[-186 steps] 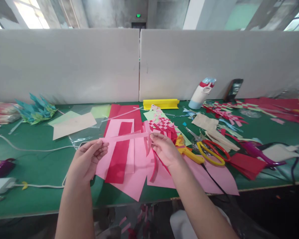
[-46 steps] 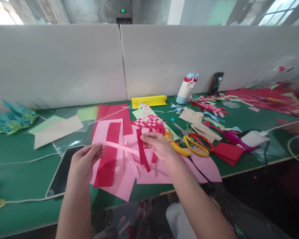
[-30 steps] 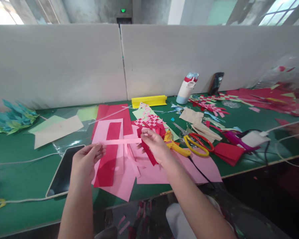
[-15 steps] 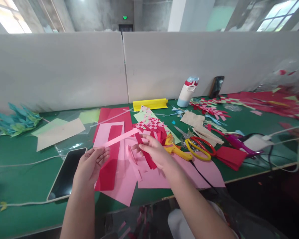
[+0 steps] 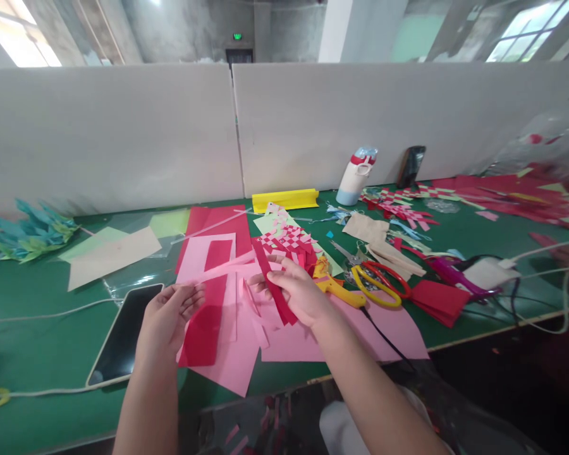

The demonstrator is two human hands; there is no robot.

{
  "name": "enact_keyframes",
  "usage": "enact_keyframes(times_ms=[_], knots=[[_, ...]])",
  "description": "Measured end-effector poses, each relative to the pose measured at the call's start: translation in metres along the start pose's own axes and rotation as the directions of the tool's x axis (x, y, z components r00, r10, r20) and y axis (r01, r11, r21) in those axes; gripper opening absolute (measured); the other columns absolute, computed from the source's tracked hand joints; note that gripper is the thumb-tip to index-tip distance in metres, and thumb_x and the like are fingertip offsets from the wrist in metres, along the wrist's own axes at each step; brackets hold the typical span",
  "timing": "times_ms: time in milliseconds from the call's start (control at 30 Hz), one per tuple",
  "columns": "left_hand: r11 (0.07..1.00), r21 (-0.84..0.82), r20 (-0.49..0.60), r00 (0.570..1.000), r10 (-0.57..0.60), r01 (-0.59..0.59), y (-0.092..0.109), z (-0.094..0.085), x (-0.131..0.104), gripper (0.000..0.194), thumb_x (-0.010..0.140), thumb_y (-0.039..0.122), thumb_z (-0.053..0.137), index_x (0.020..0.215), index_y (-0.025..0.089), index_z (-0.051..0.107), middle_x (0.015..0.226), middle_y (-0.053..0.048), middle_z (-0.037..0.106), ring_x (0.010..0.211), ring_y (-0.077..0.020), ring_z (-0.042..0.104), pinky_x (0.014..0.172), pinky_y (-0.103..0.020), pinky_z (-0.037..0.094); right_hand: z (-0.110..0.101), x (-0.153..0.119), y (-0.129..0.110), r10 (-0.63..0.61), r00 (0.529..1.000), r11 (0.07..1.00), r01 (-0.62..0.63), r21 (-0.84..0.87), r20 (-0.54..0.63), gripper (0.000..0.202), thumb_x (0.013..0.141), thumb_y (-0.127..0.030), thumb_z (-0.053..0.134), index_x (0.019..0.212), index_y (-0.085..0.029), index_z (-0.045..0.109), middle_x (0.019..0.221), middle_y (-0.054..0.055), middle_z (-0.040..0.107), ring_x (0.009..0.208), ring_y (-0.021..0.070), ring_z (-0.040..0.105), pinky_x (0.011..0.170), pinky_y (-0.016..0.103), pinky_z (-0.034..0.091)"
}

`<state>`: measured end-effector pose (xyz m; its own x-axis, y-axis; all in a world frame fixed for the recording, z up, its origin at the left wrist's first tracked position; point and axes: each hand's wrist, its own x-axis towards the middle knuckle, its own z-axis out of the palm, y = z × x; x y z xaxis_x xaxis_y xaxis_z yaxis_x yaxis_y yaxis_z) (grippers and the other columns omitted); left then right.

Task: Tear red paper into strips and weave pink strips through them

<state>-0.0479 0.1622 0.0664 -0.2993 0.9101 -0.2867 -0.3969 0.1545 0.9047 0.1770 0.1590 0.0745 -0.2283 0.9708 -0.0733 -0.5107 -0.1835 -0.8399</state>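
Observation:
Between the fingers of my left hand is one end of a pale pink paper strip, which slants up to the right. My right hand pinches dark red paper strips, and the far end of the pink strip passes behind them. Beneath both hands lie a red paper piece and pink paper sheets. More loose pink strips curl under my right fingers. Just beyond sits a woven red-and-pink checkered paper piece.
Right of my right hand lie a yellow glue gun and scissors with yellow and red handles. A phone with a cable is by my left forearm. A bottle stands near the white partition. Teal paper leaves are far left.
The red strips in my right hand have tilted more upright, their top now further left and higher. The pink strip has dipped slightly. My left hand has barely moved.

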Motion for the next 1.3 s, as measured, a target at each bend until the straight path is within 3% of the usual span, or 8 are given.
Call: enact_keyframes(times_ms=[333,533,700,833,933,1000,1100,1300], knots=[[0.996,0.089,0.006,1.0,0.007,-0.008,0.0,0.001,-0.001,0.004,0.07,0.012,0.066,0.072,0.009,0.065,0.065,-0.007,0.069,0.059,-0.0105,0.066,0.061,-0.018,0.056,-0.001,0.0,0.003,-0.042,0.999,0.998,0.043,-0.045,0.024,0.033,0.077,-0.021,0.059,0.105,-0.02,0.043,0.078,0.008,0.073,0.071,0.0179,0.067,0.057,0.026,0.042],[0.961,0.268,-0.024,0.997,0.07,-0.061,0.004,-0.006,0.003,0.012,0.065,0.024,0.066,0.068,0.015,0.06,0.062,-0.001,0.065,0.055,-0.0093,0.06,0.057,-0.02,0.052,-0.002,0.0,0.002,-0.065,0.998,0.996,0.066,-0.061,0.016,0.029,0.078,-0.023,0.059,0.103,-0.02,0.044,0.079,0.007,0.073,0.069,0.0175,0.067,0.056,0.027,0.042],[0.817,0.571,0.015,0.995,0.094,-0.086,0.002,-0.012,0.002,0.016,0.058,0.028,0.069,0.058,0.017,0.057,0.044,0.005,0.049,0.037,-0.008,0.04,0.038,-0.021,0.031,-0.002,-0.001,0.002,-0.076,0.997,0.993,0.078,-0.084,0.026,0.022,0.079,-0.026,0.06,0.095,-0.02,0.046,0.081,0.008,0.073,0.07,0.0169,0.067,0.058,0.027,0.044],[0.668,0.739,0.008,0.993,0.12,-0.086,-0.004,-0.006,-0.001,0.019,0.057,0.033,0.069,0.069,0.019,0.064,0.051,0.002,0.056,0.044,-0.014,0.047,0.043,-0.025,0.029,0.0,-0.002,0.004,-0.023,0.998,0.989,0.032,-0.143,0.061,0.02,0.079,-0.03,0.062,0.087,-0.019,0.048,0.083,0.009,0.073,0.068,0.0159,0.067,0.059,0.026,0.045],[0.562,0.817,-0.029,0.966,0.257,-0.125,-0.005,0.004,-0.009,0.029,0.062,0.034,0.066,0.089,0.022,0.067,0.063,0.001,0.061,0.054,-0.0165,0.052,0.049,-0.026,0.03,0.004,-0.003,0.008,0.013,0.996,0.979,0.005,-0.204,0.087,0.018,0.08,-0.032,0.061,0.084,-0.018,0.05,0.083,0.008,0.073,0.068,0.0145,0.066,0.059,0.025,0.046],[0.49,0.831,0.082,0.929,0.36,-0.264,-0.004,0.013,-0.019,0.029,0.07,0.036,0.06,0.094,0.022,0.068,0.066,0.0,0.062,0.059,-0.0169,0.055,0.054,-0.026,0.036,0.007,-0.003,0.012,0.04,0.994,0.971,-0.015,-0.238,0.101,0.016,0.082,-0.032,0.06,0.083,-0.018,0.051,0.082,0.008,0.073,0.067,0.0139,0.066,0.059,0.025,0.047],[0.704,0.641,0.163,0.951,0.264,-0.306,-0.003,0.027,-0.033,0.027,0.07,0.037,0.064,0.088,0.018,0.072,0.065,-0.003,0.064,0.062,-0.0171,0.057,0.055,-0.025,0.04,0.012,-0.004,0.017,0.086,0.988,0.959,-0.048,-0.28,0.125,0.015,0.084,-0.032,0.058,0.085,-0.018,0.053,0.083,0.007,0.073,0.066,0.0134,0.066,0.06,0.026,0.049],[0.852,0.47,0.156,0.972,0.177,-0.23,-0.008,0.039,-0.043,0.02,0.058,0.03,0.076,0.071,0.016,0.073,0.068,-0.005,0.07,0.062,-0.017,0.062,0.059,-0.026,0.048,0.016,-0.006,0.025,0.153,0.978,0.942,-0.101,-0.32,0.141,0.016,0.085,-0.033,0.058,0.09,-0.019,0.053,0.082,0.005,0.071,0.067,0.0145,0.067,0.062,0.028,0.053]])
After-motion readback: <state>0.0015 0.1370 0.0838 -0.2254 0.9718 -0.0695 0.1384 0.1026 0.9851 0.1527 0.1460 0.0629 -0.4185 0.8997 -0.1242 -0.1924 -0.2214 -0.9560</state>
